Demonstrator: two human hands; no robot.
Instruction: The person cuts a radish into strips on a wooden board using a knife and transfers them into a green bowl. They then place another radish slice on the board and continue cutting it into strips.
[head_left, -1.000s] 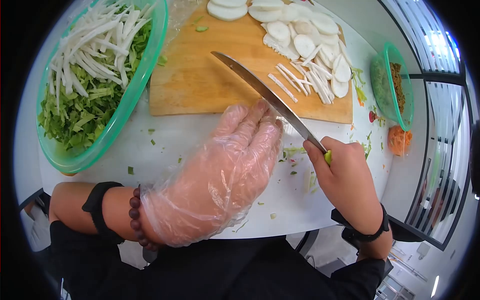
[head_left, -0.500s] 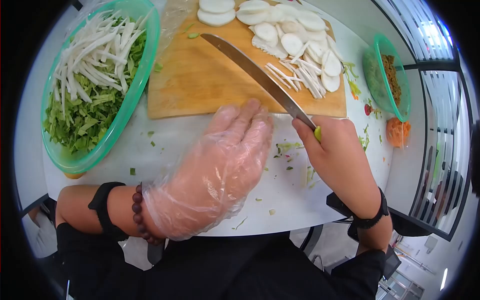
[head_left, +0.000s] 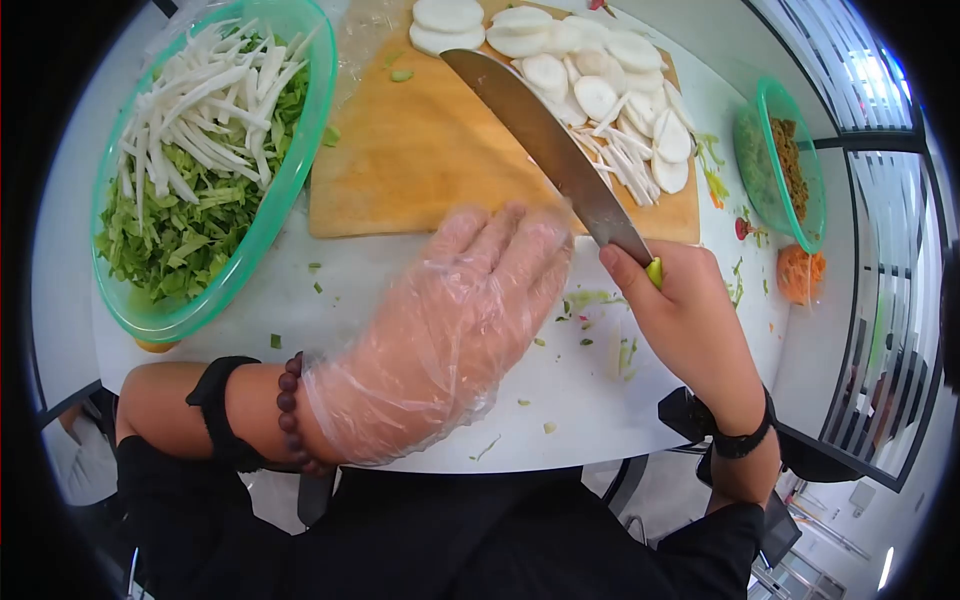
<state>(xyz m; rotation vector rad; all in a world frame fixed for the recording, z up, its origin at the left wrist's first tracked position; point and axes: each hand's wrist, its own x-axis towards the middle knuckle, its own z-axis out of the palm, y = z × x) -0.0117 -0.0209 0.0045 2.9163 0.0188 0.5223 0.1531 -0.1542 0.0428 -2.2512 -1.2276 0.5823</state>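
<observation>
My right hand (head_left: 680, 325) is closed around the handle of a kitchen knife (head_left: 560, 150). Its broad blade points up and left over the wooden cutting board (head_left: 400, 165), the flat side facing me. My left hand (head_left: 440, 335), in a clear plastic glove, lies palm down with fingers stretched out at the board's near edge; nothing shows in it. Round white radish slices (head_left: 595, 97) overlap across the board's far right. Beside them, partly behind the blade, is a small pile of radish strips (head_left: 625, 165). Two larger slices (head_left: 447, 27) sit at the board's top.
At left stands a green plastic basin (head_left: 322, 110) of shredded green leaves (head_left: 175, 250) topped with white strips (head_left: 205, 110). To the right are a smaller green bowl (head_left: 765, 100) with brown contents and a bag of orange shreds (head_left: 800, 275). Green scraps (head_left: 595, 298) litter the white table.
The knife has turned so more of its flat shows, and its tip has shifted right. My left fingertips have moved slightly right along the board's edge. The whole view has shifted a little.
</observation>
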